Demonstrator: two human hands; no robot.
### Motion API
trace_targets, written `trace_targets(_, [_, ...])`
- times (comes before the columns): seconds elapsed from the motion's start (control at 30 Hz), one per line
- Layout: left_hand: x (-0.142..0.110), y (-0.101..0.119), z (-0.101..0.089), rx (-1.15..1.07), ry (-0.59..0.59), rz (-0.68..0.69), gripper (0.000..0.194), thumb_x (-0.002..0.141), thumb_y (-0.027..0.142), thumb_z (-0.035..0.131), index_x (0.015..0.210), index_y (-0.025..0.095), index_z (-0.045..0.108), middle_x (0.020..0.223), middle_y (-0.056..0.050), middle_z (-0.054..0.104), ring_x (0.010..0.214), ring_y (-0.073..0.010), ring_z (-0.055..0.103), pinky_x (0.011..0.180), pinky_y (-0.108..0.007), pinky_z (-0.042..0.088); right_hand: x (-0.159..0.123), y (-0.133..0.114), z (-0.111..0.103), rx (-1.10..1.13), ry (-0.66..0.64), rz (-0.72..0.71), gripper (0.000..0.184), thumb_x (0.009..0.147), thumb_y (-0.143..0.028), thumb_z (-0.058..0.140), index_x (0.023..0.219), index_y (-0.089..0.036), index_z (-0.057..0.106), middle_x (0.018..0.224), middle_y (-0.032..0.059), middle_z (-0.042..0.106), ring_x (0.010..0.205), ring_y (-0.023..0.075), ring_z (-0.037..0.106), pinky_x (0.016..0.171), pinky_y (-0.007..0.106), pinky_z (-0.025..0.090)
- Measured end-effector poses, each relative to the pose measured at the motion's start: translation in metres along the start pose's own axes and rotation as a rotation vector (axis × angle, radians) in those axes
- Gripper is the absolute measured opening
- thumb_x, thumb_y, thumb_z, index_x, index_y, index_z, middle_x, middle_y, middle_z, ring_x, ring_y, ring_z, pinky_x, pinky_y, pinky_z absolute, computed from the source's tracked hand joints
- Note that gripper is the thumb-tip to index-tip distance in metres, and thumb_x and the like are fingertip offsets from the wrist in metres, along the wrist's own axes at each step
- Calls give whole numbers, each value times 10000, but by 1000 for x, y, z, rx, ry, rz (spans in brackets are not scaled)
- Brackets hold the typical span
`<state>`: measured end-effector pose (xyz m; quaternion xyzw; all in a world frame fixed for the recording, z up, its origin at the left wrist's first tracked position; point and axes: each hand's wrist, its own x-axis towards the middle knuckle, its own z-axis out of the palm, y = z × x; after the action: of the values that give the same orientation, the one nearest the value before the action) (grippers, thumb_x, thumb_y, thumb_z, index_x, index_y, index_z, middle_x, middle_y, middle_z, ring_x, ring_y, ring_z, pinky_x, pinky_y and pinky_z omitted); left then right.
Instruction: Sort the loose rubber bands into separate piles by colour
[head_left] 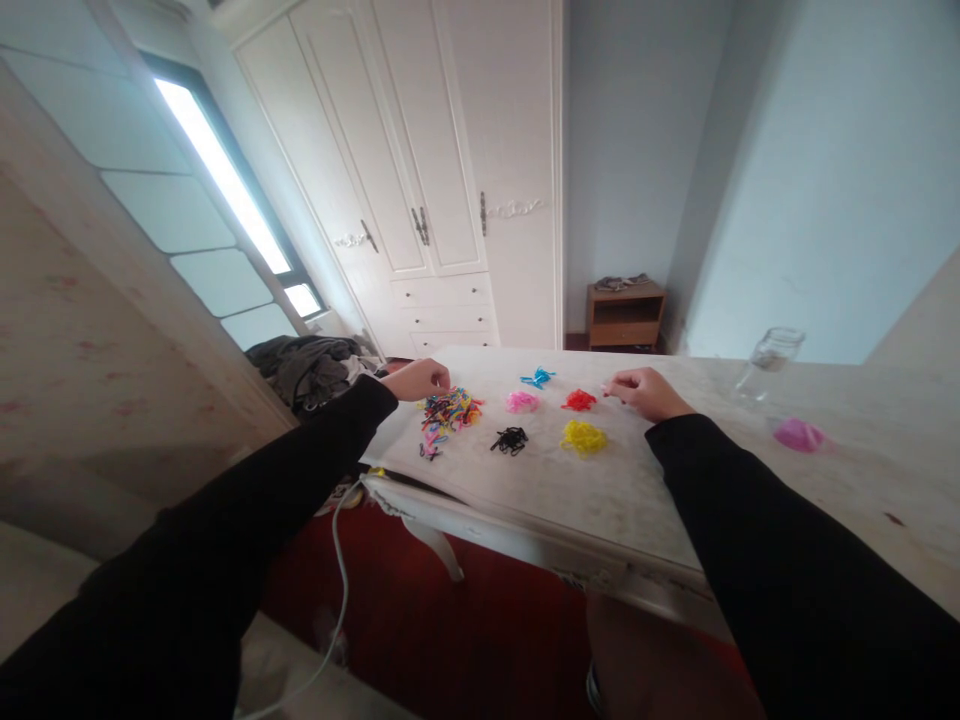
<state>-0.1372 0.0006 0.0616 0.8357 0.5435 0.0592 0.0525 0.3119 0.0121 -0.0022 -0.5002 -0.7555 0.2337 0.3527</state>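
Black sleeves (780,540) reaching forward over pale tabletop (637,490). Glass jar (769,365) standing toward right. Right hand (645,392) lying just beside red pile (580,401), fingers curling; cannot tell whether grip is holding anything. Left hand (417,381) bending over far left edge of mixed multicolored pile (448,410); fingertips partly hiding, so cannot tell its grip either. Between hands, smaller piles lying apart: yellow pile (584,437) and black pile (511,440) nearer, pink pile (523,402) beyond, blue pile (538,378) farthest.

Room in home: white panelled wardrobe (435,140), heaped dark clothes (307,372), small wooden cabinet (625,312), flower-patterned wall (64,330).
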Motion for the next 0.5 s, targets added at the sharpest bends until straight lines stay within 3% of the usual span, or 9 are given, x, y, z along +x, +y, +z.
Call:
trace_targets(0.17, [8, 5, 4, -22, -15, 11, 211, 738, 345, 670, 771, 145, 729, 711, -32, 711, 654, -144, 612, 610, -232, 413, -1, -1, -1, 19, -12, 5, 422, 715, -558, 618, 651, -155, 724, 535, 15, 555, 583, 163, 497, 588, 306, 342])
trace_targets(0.33, [19, 7, 9, -41, -91, 43, 277, 737, 380, 694, 894, 165, 771, 749, -31, 736, 666, -148, 637, 603, -224, 416, 0, 0, -1, 21, -19, 10, 411, 723, -539, 611, 669, -152, 737, 529, 9, 542, 571, 155, 485, 569, 300, 333])
trace_targets(0.5, [22, -5, 13, -24, -91, 14, 255, 764, 405, 662, 779, 163, 738, 723, -43, 717, 659, -157, 619, 623, -238, 433, 1, 1, 0, 22, -49, 21, 422, 731, -542, 599, 691, -147, 743, 546, 12, 548, 564, 154, 491, 564, 306, 325])
